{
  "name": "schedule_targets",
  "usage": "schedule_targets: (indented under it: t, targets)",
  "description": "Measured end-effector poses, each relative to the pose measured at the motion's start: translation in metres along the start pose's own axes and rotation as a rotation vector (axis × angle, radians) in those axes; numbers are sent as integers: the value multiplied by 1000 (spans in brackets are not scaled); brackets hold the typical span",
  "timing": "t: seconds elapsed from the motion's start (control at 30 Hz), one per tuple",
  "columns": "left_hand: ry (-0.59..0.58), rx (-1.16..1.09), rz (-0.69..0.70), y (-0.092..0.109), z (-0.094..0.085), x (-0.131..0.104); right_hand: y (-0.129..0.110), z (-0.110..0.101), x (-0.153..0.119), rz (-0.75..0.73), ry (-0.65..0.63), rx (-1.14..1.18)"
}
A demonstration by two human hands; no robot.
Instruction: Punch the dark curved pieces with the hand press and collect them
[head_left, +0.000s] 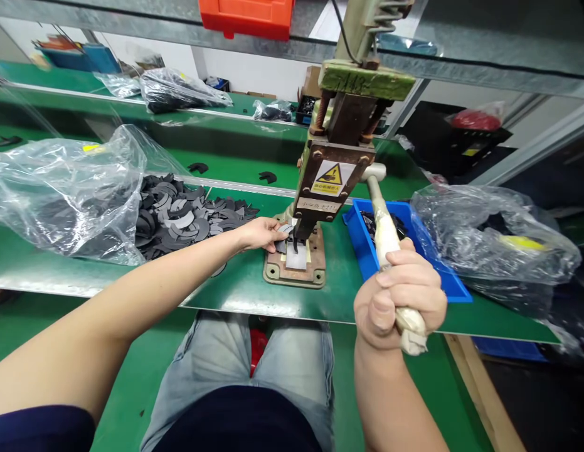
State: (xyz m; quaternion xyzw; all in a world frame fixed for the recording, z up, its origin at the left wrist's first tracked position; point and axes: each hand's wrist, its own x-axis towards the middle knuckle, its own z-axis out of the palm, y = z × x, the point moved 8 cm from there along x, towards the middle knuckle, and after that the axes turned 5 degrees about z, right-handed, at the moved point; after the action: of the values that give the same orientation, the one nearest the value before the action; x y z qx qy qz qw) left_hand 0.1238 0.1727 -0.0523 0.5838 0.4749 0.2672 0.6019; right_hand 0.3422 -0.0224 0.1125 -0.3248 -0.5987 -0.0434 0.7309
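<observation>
My left hand (260, 234) pinches a dark grey curved piece (282, 243) between thumb and fingers, at the left side of the press's small work plate (296, 258). The ram of the hand press (336, 119) comes down close beside my fingertips; whether it touches the piece I cannot tell. My right hand (407, 292) is wrapped around the press lever (386, 238), whose grip is bound in whitish tape. Left of the press lies a heap of curved grey and black pieces (179, 216), partly spilling from a clear plastic bag (70, 188).
Right of the press stands a blue tray (449, 282) with dark parts inside, beside another clear bag (499, 251). Two loose curved pieces lie farther back on the green bench (230, 166). A metal shelf edge (145, 22) with a red bin (247, 16) hangs overhead.
</observation>
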Motion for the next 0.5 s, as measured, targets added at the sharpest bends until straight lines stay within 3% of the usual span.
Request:
schedule_targets:
  t: [0.23, 0.33, 0.43, 0.5]
  targets:
    - [-60, -41, -219, -8, 5, 0, 3, 1, -4, -5, 10, 2]
    - [-53, -86, -229, -8, 7, -1, 1, 4, 4, -43, 73, 44]
    - [-26, -124, -187, -7, 10, -4, -12, 9, 38, -121, 145, 131]
    - [16, -151, -141, -6, 10, -10, -18, 18, 76, -93, 93, 162]
